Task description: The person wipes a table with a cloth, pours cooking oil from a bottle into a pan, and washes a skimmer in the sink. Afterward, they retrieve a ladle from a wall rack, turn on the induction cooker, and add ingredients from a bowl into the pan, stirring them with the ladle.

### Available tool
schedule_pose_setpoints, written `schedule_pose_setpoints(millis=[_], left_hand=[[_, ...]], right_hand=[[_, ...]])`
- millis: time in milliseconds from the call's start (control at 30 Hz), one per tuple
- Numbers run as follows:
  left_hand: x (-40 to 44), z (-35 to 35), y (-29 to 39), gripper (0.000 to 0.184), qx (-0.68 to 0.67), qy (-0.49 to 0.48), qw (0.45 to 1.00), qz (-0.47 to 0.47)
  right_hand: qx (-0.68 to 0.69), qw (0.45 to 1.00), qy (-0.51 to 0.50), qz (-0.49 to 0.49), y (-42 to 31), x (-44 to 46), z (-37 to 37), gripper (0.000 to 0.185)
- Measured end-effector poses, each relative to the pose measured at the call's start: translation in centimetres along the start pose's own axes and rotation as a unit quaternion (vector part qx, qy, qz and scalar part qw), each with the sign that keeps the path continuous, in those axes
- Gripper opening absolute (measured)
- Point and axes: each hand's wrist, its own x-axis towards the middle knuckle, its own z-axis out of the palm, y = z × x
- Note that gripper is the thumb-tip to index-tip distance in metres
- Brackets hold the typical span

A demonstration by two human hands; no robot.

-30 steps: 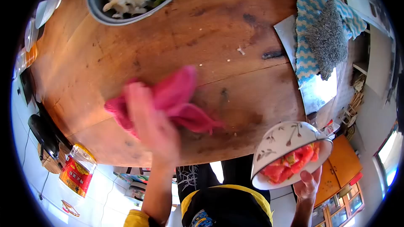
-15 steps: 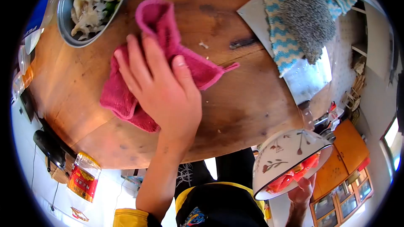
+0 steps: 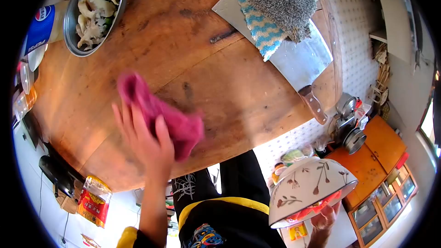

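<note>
Right hand: down at about 5 o'clock, wrapped round the rim of a flowered bowl, fingers right over the red chunks inside
Flowered bowl: off the table's edge at 4 o'clock, tipped over quite a bit, mouth towards the body
Left hand: 8 o'clock, fingers stretched out and parted, laid against the cloth rather than curled round it
Pink cloth: on the table around 8 to 9 o'clock, bunched up and a bit blurry. Looks to me like a wiping step, and imo the next move calls for a flat palm on the cloth while the right hand keeps that tilted bowl steady
Table: bare wood with dark marks, mostly towards 11 and 12 o'clock
Knife: big blade at 2 o'clock, handle poking past the edge at 3, so I'd give it plenty of room
Striped towel: 1 o'clock, overlapping the blade, grey cloth on top
Metal bowl: 10 o'clock, pale food in it, well apart from the cloth
Pepsi bottle: also 10 o'clock, just beyond the metal bowl
</note>
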Motion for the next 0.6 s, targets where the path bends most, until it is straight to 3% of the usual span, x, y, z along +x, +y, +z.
schedule_pose_setpoints(millis=[100, 167, 233, 267, 300, 333, 367, 400, 467, 500, 533, 567, 600], left_hand=[[3.6, 3.3, 2.2, 0.045, -0.010, 0.062, 0.998, -0.019], [4.1, 4.6, 5.9, 0.042, -0.025, 0.022, 0.999, 0.019], [2.0, 5.3, 9.5, 0.031, -0.079, -0.035, 0.971, 0.224], [0.5, 5.2, 11.2, 0.023, -0.194, -0.112, 0.923, 0.312], [-3.9, 6.7, 11.1, 0.023, -0.348, -0.216, 0.865, 0.290], [-9.0, 6.7, 11.0, 0.022, -0.361, -0.234, 0.849, 0.307], [-7.9, 3.7, 10.7, 0.025, -0.330, -0.168, 0.853, 0.368], [-6.8, 1.1, 9.0, 0.024, -0.344, -0.179, 0.852, 0.352], [-8.7, -0.8, 3.3, 0.025, -0.272, -0.241, 0.921, 0.137], [-7.8, -1.7, 0.5, 0.027, -0.253, -0.188, 0.948, 0.045], [-5.7, -2.6, -2.1, 0.029, -0.265, -0.076, 0.958, -0.078], [-3.0, -2.9, -4.6, 0.031, -0.297, 0.029, 0.938, -0.175], [-0.2, -2.6, -6.9, 0.034, -0.310, 0.106, 0.923, -0.203]], right_hand=[[0.002, 1.000, -0.016, -0.007, 0.4, 0.7, 0.7, 0.080], [0.000, 1.000, -0.020, -0.004, 0.3, 0.7, 1.0, 0.081], [-0.004, 1.000, -0.026, -0.008, 0.1, 0.8, 1.4, 0.081], [-0.006, 0.999, -0.032, -0.011, -0.1, 0.9, 1.5, 0.081], [-0.008, 0.999, -0.038, -0.015, -0.3, 0.9, 1.7, 0.081], [-0.008, 0.999, -0.041, -0.018, -0.5, 1.0, 1.7, 0.081], [-0.011, 0.998, -0.048, -0.024, -0.7, 1.1, 1.8, 0.081], [-0.011, 0.998, -0.049, -0.025, -0.8, 1.4, 1.7, 0.081], [-0.011, 0.999, -0.041, -0.028, -0.8, 1.6, 1.4, 0.081], [-0.013, 0.999, -0.036, -0.029, -0.8, 1.8, 1.1, 0.081], [-0.014, 0.999, -0.036, -0.028, -0.9, 2.1, 0.8, 0.081], [-0.016, 0.999, -0.038, -0.028, -1.1, 2.3, 0.7, 0.082], [-0.020, 0.998, -0.058, -0.031, -1.3, 2.8, 1.0, 0.081]])
